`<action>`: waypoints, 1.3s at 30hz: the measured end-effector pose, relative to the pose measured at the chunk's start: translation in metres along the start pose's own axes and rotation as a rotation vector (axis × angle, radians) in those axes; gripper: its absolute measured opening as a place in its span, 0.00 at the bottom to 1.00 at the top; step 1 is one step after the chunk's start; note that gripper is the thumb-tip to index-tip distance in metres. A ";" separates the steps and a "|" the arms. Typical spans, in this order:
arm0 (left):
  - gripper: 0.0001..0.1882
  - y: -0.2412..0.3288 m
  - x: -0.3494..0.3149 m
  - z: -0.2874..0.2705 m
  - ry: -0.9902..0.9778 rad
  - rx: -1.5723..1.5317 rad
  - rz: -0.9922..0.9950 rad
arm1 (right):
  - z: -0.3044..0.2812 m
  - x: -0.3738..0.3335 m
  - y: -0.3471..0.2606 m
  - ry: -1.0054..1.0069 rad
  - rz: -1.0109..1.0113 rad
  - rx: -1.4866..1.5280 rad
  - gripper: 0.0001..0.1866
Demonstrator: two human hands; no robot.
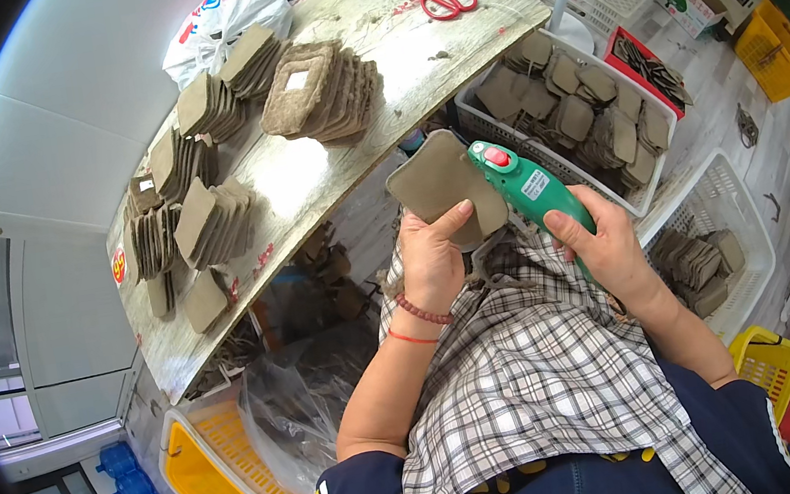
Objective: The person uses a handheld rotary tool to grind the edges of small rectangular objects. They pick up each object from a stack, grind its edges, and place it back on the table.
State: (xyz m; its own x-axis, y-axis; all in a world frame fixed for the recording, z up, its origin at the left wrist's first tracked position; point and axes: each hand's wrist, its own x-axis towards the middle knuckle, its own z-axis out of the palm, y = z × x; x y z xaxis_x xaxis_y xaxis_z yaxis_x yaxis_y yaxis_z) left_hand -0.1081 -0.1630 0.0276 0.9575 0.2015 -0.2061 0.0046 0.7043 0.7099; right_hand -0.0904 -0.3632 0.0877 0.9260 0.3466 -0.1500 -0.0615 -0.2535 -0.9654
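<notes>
My left hand (435,264) grips a brown rounded-corner fabric pad (433,175), its thumb lying across the pad's face. Closed around the handle of a green handheld electric cutter (541,194) is my right hand (610,252). A red switch shows on the cutter's top, and its head meets the pad's right edge; the blade is hidden. Under the pad, strips of brown trimming (499,268) hang over the checked apron (533,369) on my lap.
Stacks of similar pads (325,95) stand on the worn wooden table (373,18), with red-handled scissors (450,3) and a white plastic bag (223,29). White baskets of pads (646,203) sit at my right. A yellow crate (208,481) stands at lower left.
</notes>
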 end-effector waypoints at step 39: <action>0.32 0.169 0.140 -0.050 0.293 1.664 0.548 | -0.014 0.009 0.029 0.068 0.053 0.022 0.20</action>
State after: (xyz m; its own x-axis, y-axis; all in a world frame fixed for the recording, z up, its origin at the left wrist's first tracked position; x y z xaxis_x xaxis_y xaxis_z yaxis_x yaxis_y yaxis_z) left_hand 0.0120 0.0181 0.0854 0.8726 0.3883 0.2964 0.1697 -0.8099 0.5614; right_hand -0.0786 -0.3803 0.0612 0.9444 0.2704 -0.1868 -0.1185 -0.2498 -0.9610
